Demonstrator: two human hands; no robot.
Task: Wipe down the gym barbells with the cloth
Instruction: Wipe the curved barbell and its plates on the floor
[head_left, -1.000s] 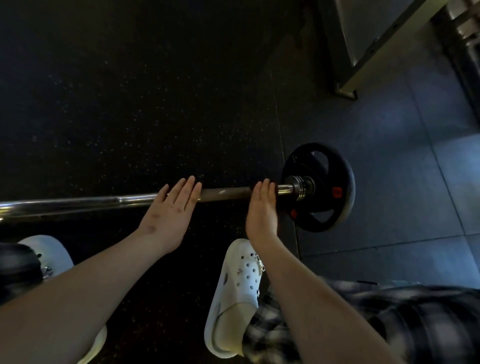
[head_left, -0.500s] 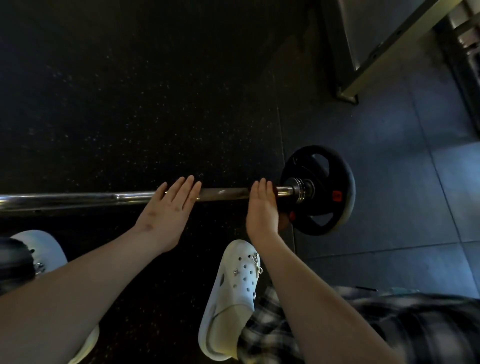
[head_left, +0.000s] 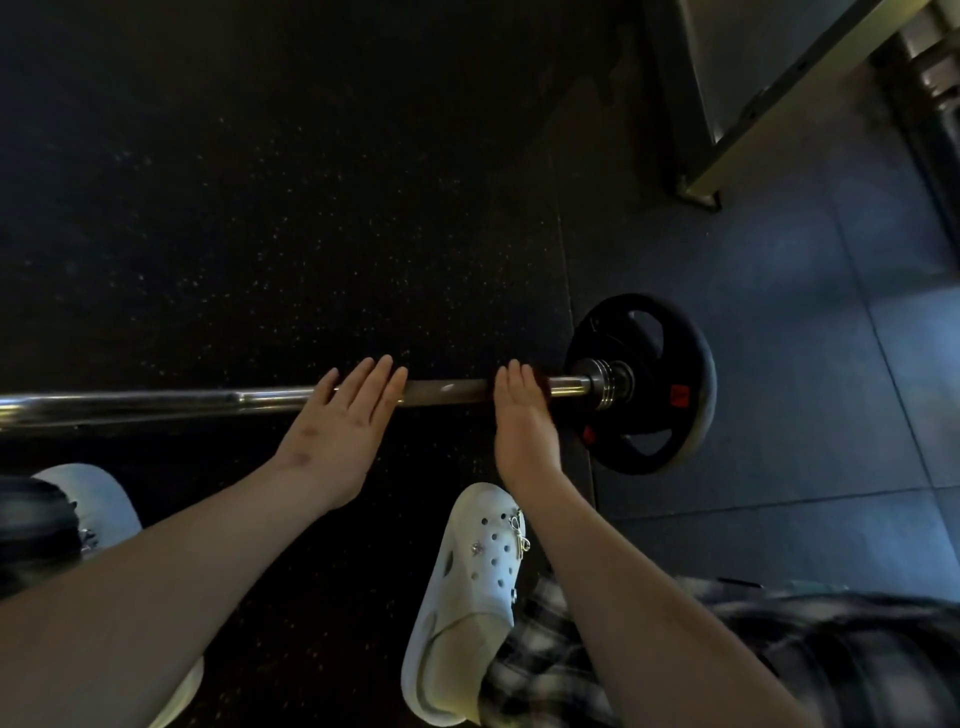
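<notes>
The black speckled rubber floor (head_left: 260, 208) fills most of what I see, meeting smoother grey floor tiles (head_left: 805, 364) on the right, where the foot of a pale metal frame (head_left: 779, 104) stands at the top corner. A long chrome barbell (head_left: 156, 402) lies across the floor from the left edge, and on its right end sits a round black weight plate (head_left: 691, 364) with cut-out holes and small red marks. The person leans over it, bare forearms reaching down. The left hand (head_left: 337, 431) lies on the bar near its middle, grip released, fingers straight and together. The right hand (head_left: 522, 421) lies across the bar just beside the collar, fingers also straight, grip released. A dark reddish patch (head_left: 541, 387) shows at its edge; whether that is the cloth I cannot tell. Below, a white perforated clog (head_left: 467, 587) stands beside plaid fabric (head_left: 779, 649).
</notes>
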